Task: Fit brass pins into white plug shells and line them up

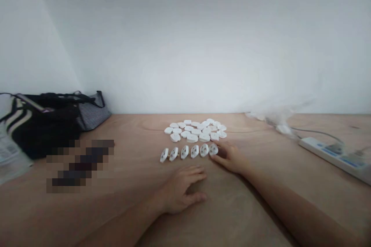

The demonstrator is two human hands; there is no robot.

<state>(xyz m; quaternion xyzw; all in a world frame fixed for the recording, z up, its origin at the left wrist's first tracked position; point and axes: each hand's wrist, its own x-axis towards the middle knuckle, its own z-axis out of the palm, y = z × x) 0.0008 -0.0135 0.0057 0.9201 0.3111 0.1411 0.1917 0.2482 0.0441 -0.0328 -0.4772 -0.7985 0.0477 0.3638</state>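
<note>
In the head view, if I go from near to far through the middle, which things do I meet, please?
Left hand → row of six white pieces with holes → loose cluster of white pieces → pale wall.

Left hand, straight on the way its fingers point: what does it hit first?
Left hand would likely meet the right hand, around the thumb side or wrist. The row of white plugs looks just off that line, though one view leaves depth and height unclear.
</note>
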